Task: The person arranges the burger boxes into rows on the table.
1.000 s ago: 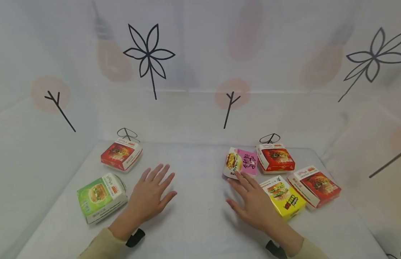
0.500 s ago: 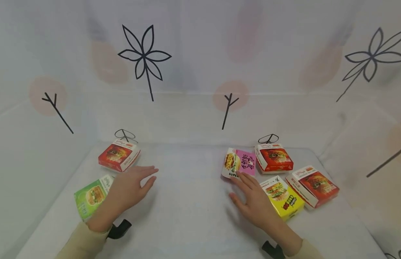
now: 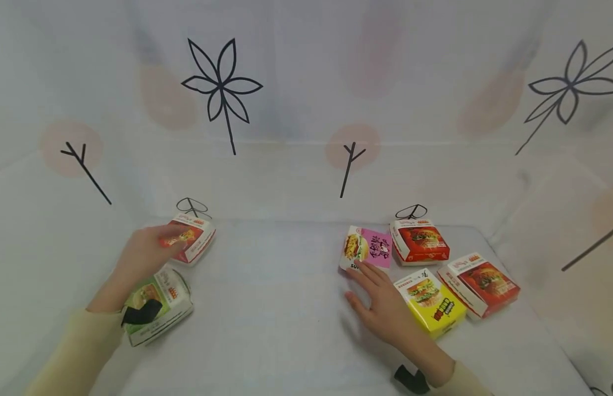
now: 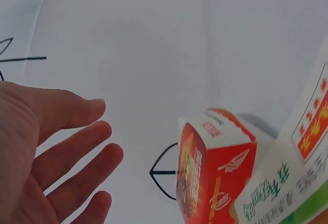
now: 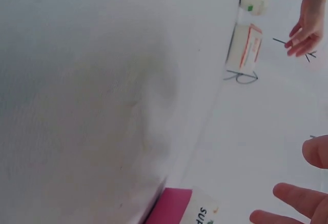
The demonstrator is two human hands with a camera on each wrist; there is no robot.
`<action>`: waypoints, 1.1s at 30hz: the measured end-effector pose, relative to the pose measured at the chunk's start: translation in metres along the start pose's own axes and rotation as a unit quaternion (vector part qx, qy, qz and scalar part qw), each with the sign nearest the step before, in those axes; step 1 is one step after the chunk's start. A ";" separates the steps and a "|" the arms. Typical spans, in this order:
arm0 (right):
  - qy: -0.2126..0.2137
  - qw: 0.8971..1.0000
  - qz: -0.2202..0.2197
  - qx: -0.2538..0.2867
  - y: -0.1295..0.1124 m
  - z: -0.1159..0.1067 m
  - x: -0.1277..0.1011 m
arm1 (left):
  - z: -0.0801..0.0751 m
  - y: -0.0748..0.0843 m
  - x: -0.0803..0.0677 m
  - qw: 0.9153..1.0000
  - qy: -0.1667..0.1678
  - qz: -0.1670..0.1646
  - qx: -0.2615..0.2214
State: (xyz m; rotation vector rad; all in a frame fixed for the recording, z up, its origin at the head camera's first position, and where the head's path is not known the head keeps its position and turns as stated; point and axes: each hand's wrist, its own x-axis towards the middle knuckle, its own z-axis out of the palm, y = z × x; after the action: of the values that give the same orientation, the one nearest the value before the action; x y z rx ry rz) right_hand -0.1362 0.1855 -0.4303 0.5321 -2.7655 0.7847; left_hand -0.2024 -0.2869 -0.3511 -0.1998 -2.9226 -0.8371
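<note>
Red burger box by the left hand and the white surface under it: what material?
Red burger box: looks like thin printed paperboard with a slight sheen, judging by its folded edges and white rim. White table surface: seemingly matte fabric or film; faint weave, soft creases.

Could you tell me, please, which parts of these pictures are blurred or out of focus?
Head view: the left hand is smeared over the red box, while the right hand and the boxes near it are sharp. Left wrist view: the fingers are soft. Right wrist view: the whole frame is hazy, the pink box included.
</note>
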 end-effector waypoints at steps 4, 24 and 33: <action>-0.012 1.000 0.001 0.026 -0.002 0.001 0.001 | -0.010 -0.023 0.017 0.999 -0.048 -0.020 -0.016; -0.078 0.971 0.055 0.219 -0.016 0.018 0.013 | -0.006 -0.099 0.059 0.984 -0.151 -0.093 -0.006; -0.103 0.962 0.036 0.250 -0.021 0.028 0.020 | 0.009 -0.093 0.064 0.986 -0.155 -0.066 -0.011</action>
State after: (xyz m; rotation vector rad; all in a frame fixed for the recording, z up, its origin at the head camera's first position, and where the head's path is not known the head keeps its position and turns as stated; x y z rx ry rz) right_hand -0.1487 0.1481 -0.4377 0.6316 -2.7705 1.5456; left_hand -0.2804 -0.3538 -0.3983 -0.1505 -3.2478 -0.9336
